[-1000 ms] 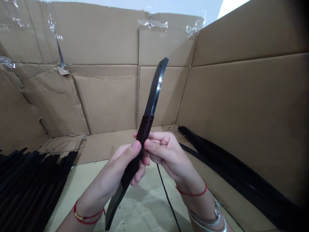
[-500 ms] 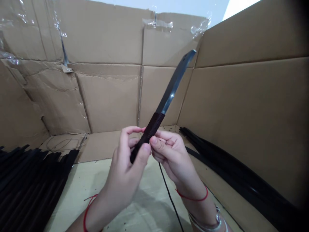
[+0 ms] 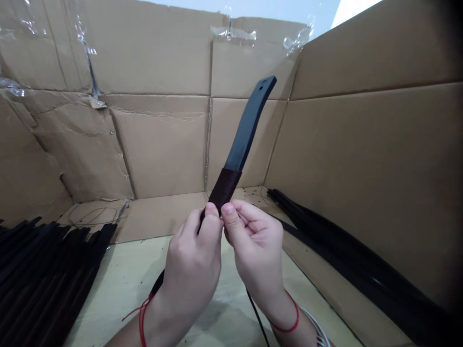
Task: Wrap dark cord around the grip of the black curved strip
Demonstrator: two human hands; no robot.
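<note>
A dark, flat, slightly curved strip point(image 3: 247, 127) points up and to the right, with a small hole close to its upper end. Dark brown cord point(image 3: 226, 185) is wound in tight turns around its lower part. My left hand point(image 3: 195, 255) is closed around the strip below the winding, thumb pressed on the turns. Beside it, my right hand point(image 3: 255, 250) pinches at the lower right edge of the winding, where the cord runs in; the exact grip is partly hidden by the fingers. A loose length of cord point(image 3: 257, 315) hangs below my right hand.
Cardboard walls point(image 3: 162, 144) joined with clear tape enclose the work surface point(image 3: 126, 274). Many dark strips point(image 3: 47, 274) lie side by side at the left. Long black strips point(image 3: 336, 241) lean along the right wall. Thin loose cord point(image 3: 92, 214) lies at the back left.
The strip has turned so its broad face shows, and its upper end has shifted left. My left hand has closed from a looser hold, its thumb moving onto the winding.
</note>
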